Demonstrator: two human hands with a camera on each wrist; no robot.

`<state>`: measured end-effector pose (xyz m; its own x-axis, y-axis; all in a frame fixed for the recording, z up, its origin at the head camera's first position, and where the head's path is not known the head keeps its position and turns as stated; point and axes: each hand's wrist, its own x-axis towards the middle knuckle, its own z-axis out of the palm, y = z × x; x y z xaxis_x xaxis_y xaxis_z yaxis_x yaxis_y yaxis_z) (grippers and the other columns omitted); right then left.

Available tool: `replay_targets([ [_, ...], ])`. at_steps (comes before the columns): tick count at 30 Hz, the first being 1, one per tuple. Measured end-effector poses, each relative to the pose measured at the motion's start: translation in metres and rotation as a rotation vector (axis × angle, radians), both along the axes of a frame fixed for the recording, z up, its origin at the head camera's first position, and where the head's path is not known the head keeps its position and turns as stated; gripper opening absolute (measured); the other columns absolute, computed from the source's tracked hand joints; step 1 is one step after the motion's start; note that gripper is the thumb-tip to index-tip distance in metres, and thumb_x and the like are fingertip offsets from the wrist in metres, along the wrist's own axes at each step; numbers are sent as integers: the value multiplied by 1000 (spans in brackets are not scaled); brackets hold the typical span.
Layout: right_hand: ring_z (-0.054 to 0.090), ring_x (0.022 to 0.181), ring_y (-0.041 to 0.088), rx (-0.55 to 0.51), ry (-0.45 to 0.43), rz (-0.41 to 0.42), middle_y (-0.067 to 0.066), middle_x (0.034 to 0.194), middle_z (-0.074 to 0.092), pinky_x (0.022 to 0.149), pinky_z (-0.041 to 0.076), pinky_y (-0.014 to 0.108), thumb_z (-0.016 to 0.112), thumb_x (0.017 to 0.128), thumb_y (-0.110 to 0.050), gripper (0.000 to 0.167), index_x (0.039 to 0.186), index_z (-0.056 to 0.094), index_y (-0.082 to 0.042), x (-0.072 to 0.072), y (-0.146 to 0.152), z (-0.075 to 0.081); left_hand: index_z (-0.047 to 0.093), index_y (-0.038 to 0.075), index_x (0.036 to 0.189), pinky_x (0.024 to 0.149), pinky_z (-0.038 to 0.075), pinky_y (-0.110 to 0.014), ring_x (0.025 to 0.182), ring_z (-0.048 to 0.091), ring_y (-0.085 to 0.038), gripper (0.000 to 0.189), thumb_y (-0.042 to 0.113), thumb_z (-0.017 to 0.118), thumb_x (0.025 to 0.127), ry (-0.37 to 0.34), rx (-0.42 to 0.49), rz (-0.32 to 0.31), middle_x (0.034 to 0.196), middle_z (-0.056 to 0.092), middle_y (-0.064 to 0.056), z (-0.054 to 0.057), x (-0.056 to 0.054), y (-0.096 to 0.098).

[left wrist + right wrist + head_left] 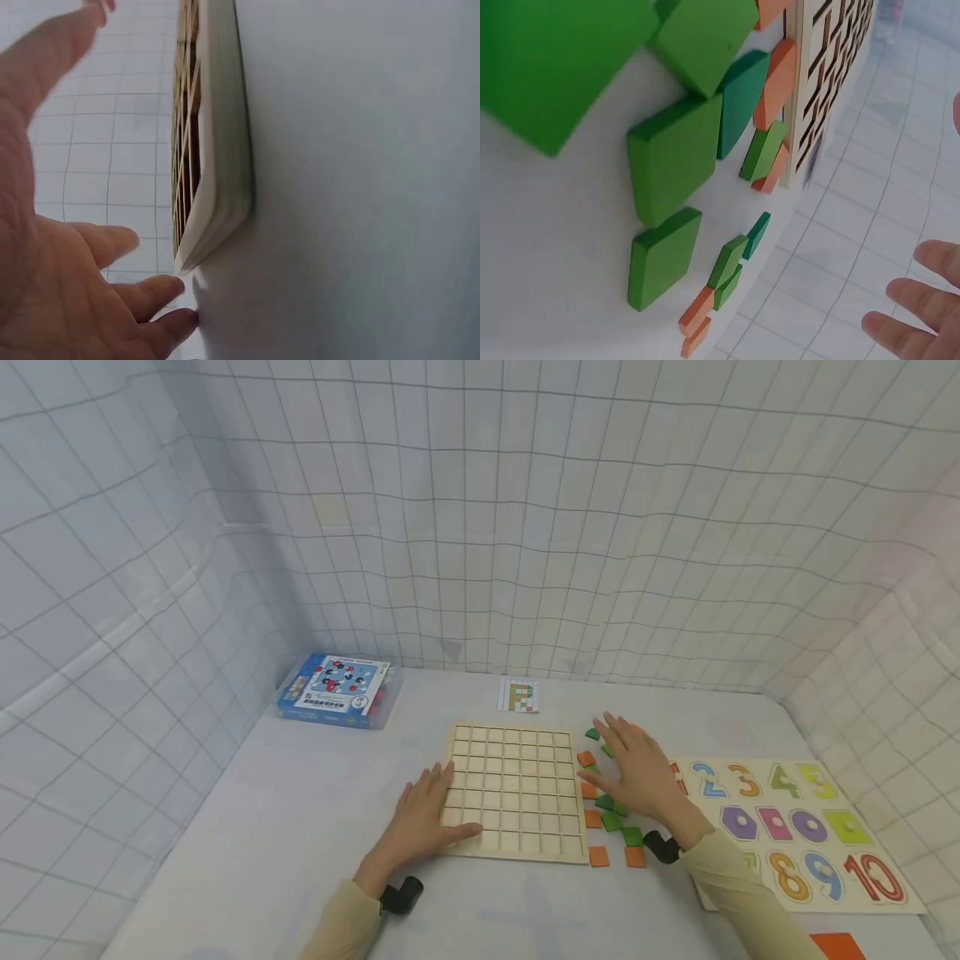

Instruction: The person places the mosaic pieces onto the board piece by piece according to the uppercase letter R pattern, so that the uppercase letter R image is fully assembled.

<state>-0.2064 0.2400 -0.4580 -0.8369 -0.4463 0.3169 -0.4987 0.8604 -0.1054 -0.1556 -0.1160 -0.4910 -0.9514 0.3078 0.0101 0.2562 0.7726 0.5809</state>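
Observation:
A square wooden grid board (517,793) lies on the table in front of me, its cells bare. My left hand (420,818) is at the board's left edge, fingers spread, thumb over the near left corner. In the left wrist view the fingertips (161,292) are close to the board's corner (217,202); whether they touch it I cannot tell. Above the loose tiles at the board's right side is my right hand (637,772), fingers extended and holding nothing. Green tiles (676,161) and orange tiles (776,86) lie scattered there, some partly hidden by the hand.
A small card with a coloured grid pattern (518,696) lies behind the board. At the back left is a blue boxed set (337,691). A number and shape puzzle board (757,802) fills the right side, with an orange piece (837,946) at the near right edge.

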Motion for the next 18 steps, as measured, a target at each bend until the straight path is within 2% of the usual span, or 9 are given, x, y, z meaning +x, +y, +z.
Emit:
replay_targets([
  [3, 37, 129, 41, -65, 24, -5, 22, 144, 39, 99, 34, 58, 68, 84, -47, 80, 142, 40, 0, -6, 4, 3, 21, -2, 149, 110, 4, -57, 139, 11, -42, 104, 57, 69, 78, -14, 49, 12, 151, 21, -26, -4, 2, 0],
  [9, 51, 112, 42, -194, 111, -32, 23, 133, 50, 85, 44, 59, 75, 81, -34, 69, 134, 50, 2, -20, 17, 4, 26, -5, 147, 110, 3, -58, 139, 11, -43, 103, 53, 73, 75, 32, 94, 29, 150, 23, -26, -13, 6, 3],
  [15, 55, 105, 43, -282, 174, -78, 22, 125, 56, 75, 48, 57, 78, 78, -28, 61, 128, 56, 1, -35, 31, 4, 27, -4, 147, 110, 1, -55, 141, 9, -39, 107, 54, 76, 71, 31, 128, 37, 151, 22, -24, -18, 9, 3],
  [18, 54, 106, 43, -306, 164, -108, 23, 123, 57, 70, 49, 55, 79, 77, -26, 60, 126, 57, 2, -40, 35, 5, 27, -5, 147, 111, 2, -54, 141, 9, -38, 108, 54, 76, 70, 33, 118, 37, 152, 22, -22, -18, 9, 2],
])
